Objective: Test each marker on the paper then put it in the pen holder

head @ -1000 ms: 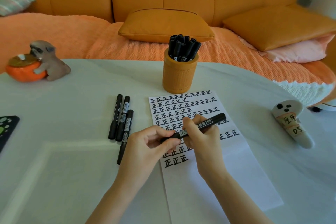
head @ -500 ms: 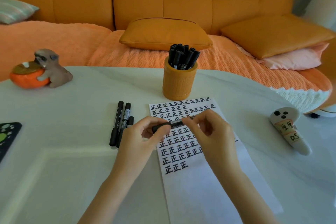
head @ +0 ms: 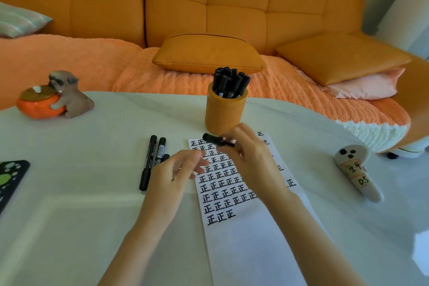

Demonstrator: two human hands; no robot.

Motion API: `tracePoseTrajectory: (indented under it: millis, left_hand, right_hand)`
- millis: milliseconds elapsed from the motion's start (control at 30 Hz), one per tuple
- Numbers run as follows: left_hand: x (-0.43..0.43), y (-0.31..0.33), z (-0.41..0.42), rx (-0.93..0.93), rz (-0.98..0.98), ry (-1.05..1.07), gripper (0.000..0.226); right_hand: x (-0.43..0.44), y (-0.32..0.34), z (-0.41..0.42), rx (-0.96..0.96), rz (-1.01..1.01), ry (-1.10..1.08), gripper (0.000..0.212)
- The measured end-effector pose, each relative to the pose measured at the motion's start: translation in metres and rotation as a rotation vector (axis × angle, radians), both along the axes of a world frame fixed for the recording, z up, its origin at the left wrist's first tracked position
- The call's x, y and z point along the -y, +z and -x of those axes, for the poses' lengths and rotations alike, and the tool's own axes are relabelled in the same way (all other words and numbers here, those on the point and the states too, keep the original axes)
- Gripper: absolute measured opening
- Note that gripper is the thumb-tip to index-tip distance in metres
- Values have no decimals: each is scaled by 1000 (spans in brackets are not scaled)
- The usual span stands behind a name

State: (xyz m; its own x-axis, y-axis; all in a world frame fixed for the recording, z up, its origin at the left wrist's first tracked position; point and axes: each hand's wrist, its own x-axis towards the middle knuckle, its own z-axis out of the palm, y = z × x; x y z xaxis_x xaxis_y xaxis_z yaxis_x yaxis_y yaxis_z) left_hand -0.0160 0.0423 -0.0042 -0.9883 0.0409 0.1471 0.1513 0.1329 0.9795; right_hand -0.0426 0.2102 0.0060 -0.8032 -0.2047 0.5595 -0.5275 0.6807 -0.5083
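Head view. My right hand (head: pixel 249 160) gripped a capped black marker (head: pixel 217 140) between fingers and thumb, holding it level above the top rows of the paper (head: pixel 241 234) and just in front of the orange pen holder (head: pixel 226 111). My left hand (head: pixel 173 175) hung beside it with fingers loosely spread and nothing in them; motion blur hid the fingertips. The holder stood upright at the paper's far end, packed with black markers (head: pixel 229 83) leaning against one another. Three loose markers (head: pixel 154 160) lay side by side on the white table (head: pixel 81 227) left of the sheet, the nearest partly hidden behind my left hand. A dog figurine hugging an orange bowl (head: pixel 55 96) sat at the far left, a dark patterned mat (head: pixel 10 177) at the left edge, and a white labelled device (head: pixel 357 169) to the right, well apart from the paper. The table's curved far edge met an orange sofa (head: pixel 209 7). Bare tabletop lay between holder and figurine.
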Motion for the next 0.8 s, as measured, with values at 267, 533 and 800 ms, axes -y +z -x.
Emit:
tracePoseTrajectory:
  millis: [267,533,800]
  left_hand:
    - [24,-17,5,-69,373,262,14]
    - [26,-25,4,-36,399,269,16]
    - [24,-27,4,-37,401,259,16]
  right_hand:
    - [-2,47,58,-206,487,-151,39]
    - [1,52,91,-304,534,-202,39]
    - [-1,39,101,-190,410,-215,32]
